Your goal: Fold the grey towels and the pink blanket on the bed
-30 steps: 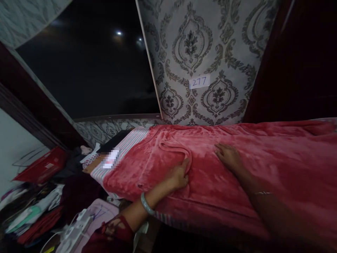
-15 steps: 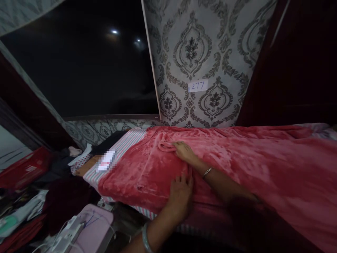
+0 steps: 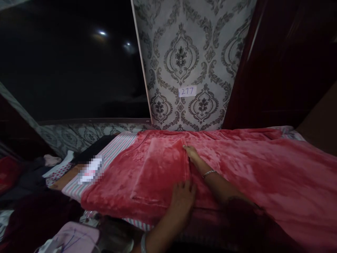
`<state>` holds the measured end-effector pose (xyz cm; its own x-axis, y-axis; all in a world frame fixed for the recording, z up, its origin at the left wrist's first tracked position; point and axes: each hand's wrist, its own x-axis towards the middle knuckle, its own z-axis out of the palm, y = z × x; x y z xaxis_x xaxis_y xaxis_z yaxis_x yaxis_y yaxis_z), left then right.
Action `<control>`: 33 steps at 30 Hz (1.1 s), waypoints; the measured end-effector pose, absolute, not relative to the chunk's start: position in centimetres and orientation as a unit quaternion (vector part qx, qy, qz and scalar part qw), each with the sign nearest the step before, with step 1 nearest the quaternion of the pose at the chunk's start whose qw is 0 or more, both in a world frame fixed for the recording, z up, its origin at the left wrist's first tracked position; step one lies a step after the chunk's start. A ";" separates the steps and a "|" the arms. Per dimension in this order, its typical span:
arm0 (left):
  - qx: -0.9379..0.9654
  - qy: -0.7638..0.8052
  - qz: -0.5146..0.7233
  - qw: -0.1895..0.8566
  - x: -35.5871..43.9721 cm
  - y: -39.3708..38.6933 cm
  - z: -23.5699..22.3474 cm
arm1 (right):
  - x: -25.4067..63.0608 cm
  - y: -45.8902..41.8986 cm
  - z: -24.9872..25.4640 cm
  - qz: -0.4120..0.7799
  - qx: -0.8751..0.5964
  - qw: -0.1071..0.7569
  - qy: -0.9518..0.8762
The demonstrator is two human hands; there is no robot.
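Note:
A plush red blanket (image 3: 250, 168) is spread over a bed. My left hand (image 3: 183, 198) lies flat and open on the blanket near its front edge, fingers apart. My right hand (image 3: 192, 154) rests further back, fingers stretched out flat along the edge of a smooth folded panel (image 3: 160, 168) of the same blanket. A thin bangle sits on the right wrist, a pale one on the left. Neither hand holds anything.
A striped sheet (image 3: 116, 151) shows at the bed's left end with a blurred white patch (image 3: 91, 170) on it. Clothes and a pale pink thing (image 3: 71, 235) are piled low left. Patterned wallpaper with a "277" label (image 3: 187, 91) and a dark window (image 3: 68, 59) stand behind.
The rumpled fold under my right hand has been flattened into a smooth panel. My right hand slid slightly right and nearer; the left hand dropped a little toward the front edge. The view shifted right.

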<state>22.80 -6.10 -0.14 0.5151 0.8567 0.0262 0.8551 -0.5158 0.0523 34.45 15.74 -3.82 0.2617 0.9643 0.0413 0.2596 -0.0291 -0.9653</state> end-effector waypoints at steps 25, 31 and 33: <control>0.817 0.516 0.221 0.134 13.4 3.5 4.4 | 36.4 15.0 -0.7 0.171 -0.649 0.408 -0.619; 0.783 0.605 0.107 0.099 14.5 13.9 5.0 | 34.2 14.3 -0.1 0.066 -0.656 0.215 -0.720; 0.774 0.618 0.100 0.095 15.2 16.1 3.8 | 34.3 14.2 -1.2 0.065 -0.662 0.171 -0.727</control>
